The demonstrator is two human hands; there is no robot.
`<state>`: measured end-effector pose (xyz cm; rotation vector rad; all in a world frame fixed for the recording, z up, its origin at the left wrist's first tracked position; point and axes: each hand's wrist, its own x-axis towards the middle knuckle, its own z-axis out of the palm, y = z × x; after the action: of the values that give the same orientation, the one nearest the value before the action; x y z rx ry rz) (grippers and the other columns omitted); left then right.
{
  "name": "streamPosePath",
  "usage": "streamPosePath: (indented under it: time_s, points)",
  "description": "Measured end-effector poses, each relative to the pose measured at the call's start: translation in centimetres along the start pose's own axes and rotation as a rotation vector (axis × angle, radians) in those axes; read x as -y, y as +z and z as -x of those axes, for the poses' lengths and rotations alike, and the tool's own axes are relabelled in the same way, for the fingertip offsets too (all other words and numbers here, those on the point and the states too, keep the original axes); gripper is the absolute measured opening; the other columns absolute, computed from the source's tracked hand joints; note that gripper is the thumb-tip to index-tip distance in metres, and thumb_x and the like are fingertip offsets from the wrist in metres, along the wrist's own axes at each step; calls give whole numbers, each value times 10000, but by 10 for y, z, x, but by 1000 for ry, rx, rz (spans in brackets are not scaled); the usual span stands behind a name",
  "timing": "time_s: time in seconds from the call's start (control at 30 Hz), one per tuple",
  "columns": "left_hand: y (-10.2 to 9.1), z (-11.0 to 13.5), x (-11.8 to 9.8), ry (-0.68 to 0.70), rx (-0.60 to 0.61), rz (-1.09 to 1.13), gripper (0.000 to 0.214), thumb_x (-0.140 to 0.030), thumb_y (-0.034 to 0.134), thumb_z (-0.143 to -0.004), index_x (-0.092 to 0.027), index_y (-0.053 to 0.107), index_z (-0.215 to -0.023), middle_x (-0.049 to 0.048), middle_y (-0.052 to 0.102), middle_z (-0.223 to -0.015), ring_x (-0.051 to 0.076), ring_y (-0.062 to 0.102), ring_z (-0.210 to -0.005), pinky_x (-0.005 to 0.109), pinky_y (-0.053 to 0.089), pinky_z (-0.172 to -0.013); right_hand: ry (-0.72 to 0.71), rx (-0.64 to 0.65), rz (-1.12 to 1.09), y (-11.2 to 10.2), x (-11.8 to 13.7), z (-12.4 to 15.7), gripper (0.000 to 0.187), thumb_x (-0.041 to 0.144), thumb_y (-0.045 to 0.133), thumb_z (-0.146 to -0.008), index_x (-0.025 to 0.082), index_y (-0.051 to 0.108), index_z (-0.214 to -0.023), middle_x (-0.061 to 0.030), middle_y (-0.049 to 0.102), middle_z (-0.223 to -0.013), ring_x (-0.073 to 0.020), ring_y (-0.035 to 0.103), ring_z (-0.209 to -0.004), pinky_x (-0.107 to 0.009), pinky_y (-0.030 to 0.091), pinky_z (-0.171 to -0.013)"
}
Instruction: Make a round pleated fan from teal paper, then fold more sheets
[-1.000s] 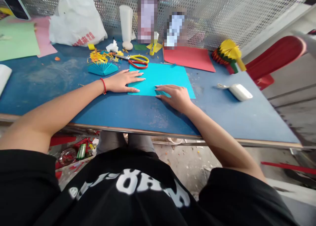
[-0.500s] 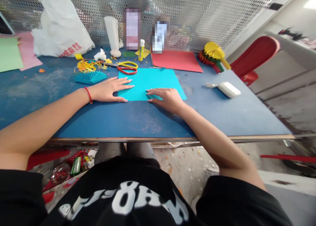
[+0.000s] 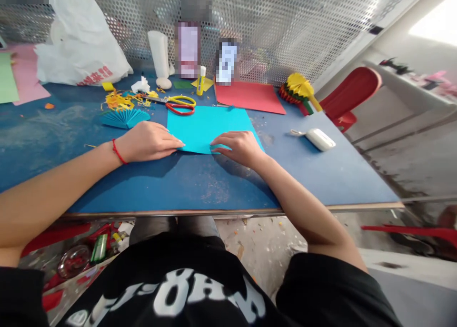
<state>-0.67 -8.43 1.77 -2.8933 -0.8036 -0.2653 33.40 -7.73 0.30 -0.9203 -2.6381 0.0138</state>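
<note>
A bright blue sheet of paper [image 3: 210, 124] lies on the blue table, its near edge slightly lifted between my hands. At its near left corner, my left hand [image 3: 150, 141] has its fingers pressed together on the edge. My right hand [image 3: 240, 147] pinches the same near edge further right, with curled fingers. Just beyond my left hand rests a pleated blue paper fan [image 3: 126, 118]. Scissors [image 3: 178, 103] with yellow and red handles lie at the sheet's far left corner. The undersides of both hands are hidden.
Yellow paper scraps [image 3: 119, 100], a glue stick [image 3: 201, 82], red paper [image 3: 248, 97] and two propped phones [image 3: 188, 51] [image 3: 227, 63] stand or lie behind. A white plastic bag [image 3: 80, 46] is back left. On the right are a white case [image 3: 320, 139] and a folded paper piece [image 3: 300, 85].
My left hand has gone from lying spread on the sheet to closing on its near left corner. The near edge has lifted a little. The view has shifted slightly.
</note>
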Motion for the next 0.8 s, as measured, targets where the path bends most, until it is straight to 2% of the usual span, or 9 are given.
streamPosePath:
  time_s: [0.07,0.13,0.23,0.33,0.47,0.6,0.67,0.8]
  points:
    - [5,-1,-1,-46,-35,8,447,-379,404,-1062,-301,778,-1293,58,823,-1180,252,789,-1060,396,575,-980,-54,-5,-4,-1,-4,2,273,460,660,-1013,264,791,-1150,-43,818,-1188,-224,768,-1033,-303,493,-773]
    - [11,-3,-2,-139,-107,66,419,-400,438,-1057,-306,792,-1261,52,829,-1158,253,791,-1058,386,582,-956,-82,-9,-20,-2,-6,4,354,537,685,-983,257,783,-1177,-46,812,-1204,-230,762,-1058,-308,506,-796]
    - [18,-9,-2,-264,-275,298,376,-520,533,-1035,-309,843,-1066,31,834,-1134,249,791,-1079,372,594,-968,-59,-10,-6,-2,-6,5,357,531,636,-1012,256,781,-1187,-52,816,-1179,-231,757,-1050,-314,507,-785]
    - [21,-14,-2,-308,-393,500,356,-600,631,-984,-321,845,-924,14,843,-1074,234,806,-1022,368,620,-962,-65,-1,-24,-2,-6,3,329,491,592,-1040,254,785,-1162,-56,817,-1176,-232,754,-1054,-323,522,-803]
    - [22,-16,-3,-324,-424,582,345,-600,697,-954,-294,847,-903,27,848,-1024,228,818,-967,351,645,-921,-76,-43,-67,2,-13,2,302,468,623,-1025,245,789,-1143,-57,821,-1161,-245,760,-1043,-348,556,-833]
    - [20,-17,-6,-280,-457,660,308,-534,721,-965,-263,849,-895,44,850,-988,223,824,-942,330,656,-906,-28,-94,-60,3,-14,3,258,361,576,-1047,261,812,-1012,-52,838,-1058,-237,769,-955,-361,571,-773]
    - [17,-17,-6,-239,-485,662,245,-477,734,-975,-269,845,-914,44,850,-999,209,823,-941,313,652,-911,-28,-143,-62,0,-5,4,294,308,536,-1055,253,807,-957,-58,839,-991,-233,770,-893,-368,579,-731]
    - [11,-16,-1,-169,-453,693,203,-467,741,-974,-288,837,-970,45,847,-1036,209,818,-962,325,659,-907,-172,-300,-85,-13,24,10,275,196,542,-1017,289,789,-941,-25,841,-971,-207,769,-795,-364,610,-659]
